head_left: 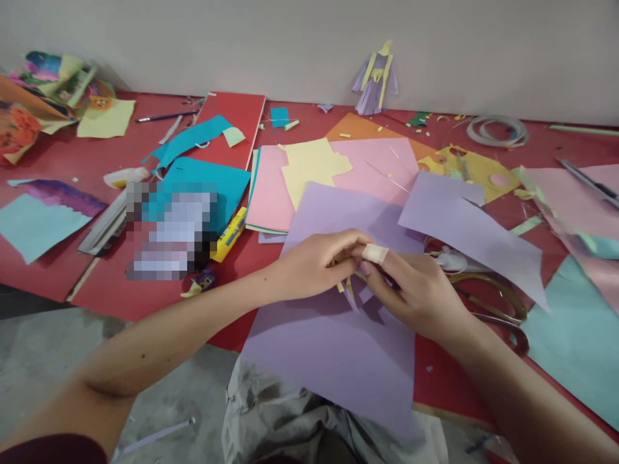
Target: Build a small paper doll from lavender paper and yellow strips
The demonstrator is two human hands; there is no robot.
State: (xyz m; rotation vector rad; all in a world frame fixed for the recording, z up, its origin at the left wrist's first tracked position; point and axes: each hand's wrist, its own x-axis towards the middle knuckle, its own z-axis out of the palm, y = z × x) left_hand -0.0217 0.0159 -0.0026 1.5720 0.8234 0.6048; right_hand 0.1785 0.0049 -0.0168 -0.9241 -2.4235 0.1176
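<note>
Both hands meet over a large purple sheet (329, 348) at the table's front edge. My left hand (324, 261) is curled, its fingertips pinched on a small purple and yellow paper piece (349, 293). My right hand (411, 280), with a beige bandage (375, 254) round one finger, touches the left fingertips and closes on the same piece. Most of the piece is hidden under the fingers; narrow strips of it hang below them. Scissors with dark yellowish handles (500, 293) lie just right of my right hand, partly under another purple sheet (464, 225).
A paper figure (376, 80) leans on the wall behind. Pink sheets (268, 187), a yellow glue stick (229, 235), a blurred phone-like object (174, 235) and a blue sheet (232, 183) lie left. A tubing coil (498, 132), a cutter (590, 180) and a mint sheet (570, 335) lie right.
</note>
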